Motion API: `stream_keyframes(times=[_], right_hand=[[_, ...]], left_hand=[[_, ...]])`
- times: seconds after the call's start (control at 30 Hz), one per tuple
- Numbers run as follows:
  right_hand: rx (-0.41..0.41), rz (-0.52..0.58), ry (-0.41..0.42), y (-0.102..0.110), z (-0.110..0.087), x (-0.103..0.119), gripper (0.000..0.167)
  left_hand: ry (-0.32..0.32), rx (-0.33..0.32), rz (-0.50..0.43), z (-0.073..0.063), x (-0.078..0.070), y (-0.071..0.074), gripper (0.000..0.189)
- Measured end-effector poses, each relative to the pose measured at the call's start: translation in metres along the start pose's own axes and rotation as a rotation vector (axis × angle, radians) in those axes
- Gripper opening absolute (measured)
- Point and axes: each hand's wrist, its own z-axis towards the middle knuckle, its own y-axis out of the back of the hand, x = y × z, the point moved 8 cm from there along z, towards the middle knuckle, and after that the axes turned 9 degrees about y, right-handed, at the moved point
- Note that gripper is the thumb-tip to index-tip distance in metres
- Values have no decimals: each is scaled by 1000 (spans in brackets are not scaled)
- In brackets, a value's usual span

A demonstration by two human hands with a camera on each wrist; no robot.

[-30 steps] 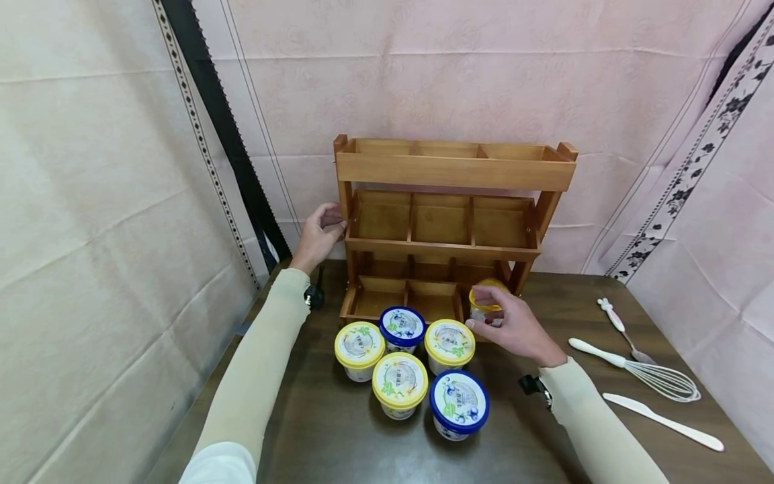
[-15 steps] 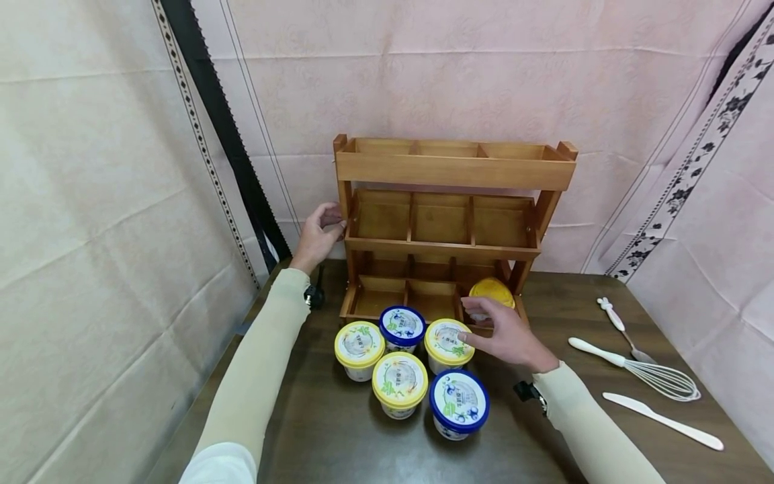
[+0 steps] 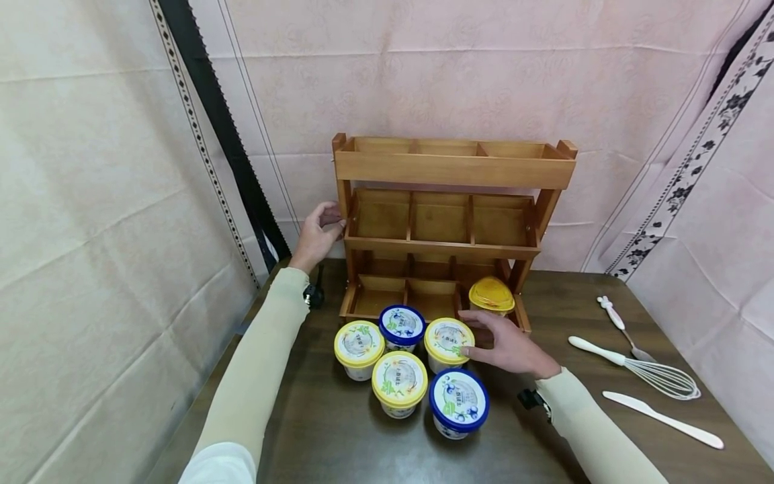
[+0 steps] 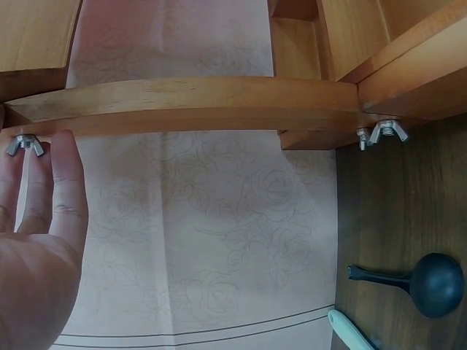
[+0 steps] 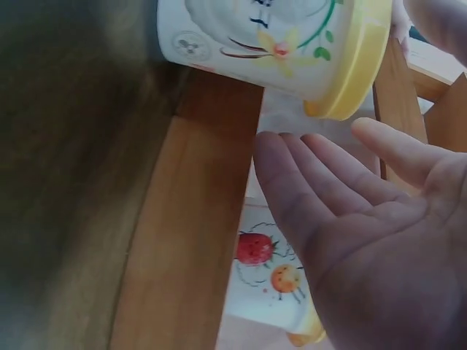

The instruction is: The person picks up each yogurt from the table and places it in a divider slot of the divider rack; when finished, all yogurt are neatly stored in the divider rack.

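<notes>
My left hand [image 3: 317, 236] holds the left post of the wooden rack [image 3: 453, 171]. In the left wrist view, its fingers lie along the post beside a wing nut [image 4: 25, 144]. My right hand [image 3: 504, 341] has its fingers spread, thumb tip overlapping the lid edge of a yellow-lidded tub [image 3: 449, 341]. Behind that hand, another tub with an amber-yellow lid [image 3: 492, 294] stands in the rack's bottom right compartment; its fruit-printed side [image 5: 266, 270] shows in the right wrist view. More tubs stand in front of the rack, with blue lids [image 3: 459, 401] and yellow lids [image 3: 400, 380].
On the right of the dark table [image 3: 338, 444] lie a fork-like utensil [image 3: 617, 323], a whisk [image 3: 641, 370] and a white knife [image 3: 662, 420]. A black ladle [image 4: 434, 284] lies beside the rack's left side. Pale cloth [image 3: 453, 81] hangs behind.
My right hand has let go of the tub in the bottom right compartment and drawn back toward the front, near the yellow-lidded tub. My left hand has stayed at the post.
</notes>
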Motion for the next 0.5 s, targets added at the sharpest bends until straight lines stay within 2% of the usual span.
stream_keyframes(times=[0.13,0.33,0.5], right_hand=[[22,-9,32,-4,-2,-3,76],[32,57,59,-7,-4,-5,64],[39,71,68,-8,-5,-5,57]], left_hand=[[-5,5,-6,-1,-1,0,42],[-25,-4,4,-1,-1,1,40],[-39,-20,27,0,-1,1,40]])
